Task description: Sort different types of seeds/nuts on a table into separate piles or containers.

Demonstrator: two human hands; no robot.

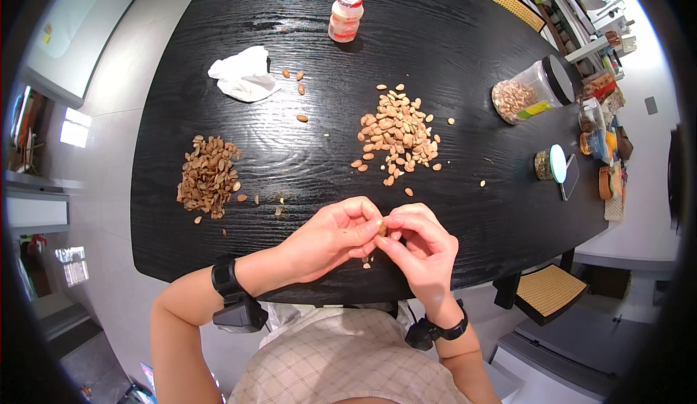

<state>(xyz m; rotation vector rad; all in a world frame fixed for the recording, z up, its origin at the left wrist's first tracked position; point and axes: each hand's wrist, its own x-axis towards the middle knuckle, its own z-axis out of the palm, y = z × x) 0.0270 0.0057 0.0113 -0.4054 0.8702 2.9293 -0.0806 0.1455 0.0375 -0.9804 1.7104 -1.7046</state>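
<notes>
A small tan nut (383, 229) sits between the fingertips of both my hands, above the near edge of the black wood-grain table (305, 170). My left hand (340, 235) pinches it from the left with thumb and index finger. From the other side, my right hand (422, 240) has its thumb and fingertips on it, partly hiding it. Beyond my hands lies a loose pile of tan nuts (400, 132), with single ones scattered around. A heap of brown, flat nutshells (209, 178) is at the left. Small shell bits (366, 265) lie just below my hands.
A crumpled white tissue (248, 74) lies near several browner nuts (301, 89). Farther back stands a small red-and-white plastic bottle (346, 17). On the right are a clear nut jar (523, 91) lying tilted, a small lidded jar (550, 164) and a phone-like slab (570, 178).
</notes>
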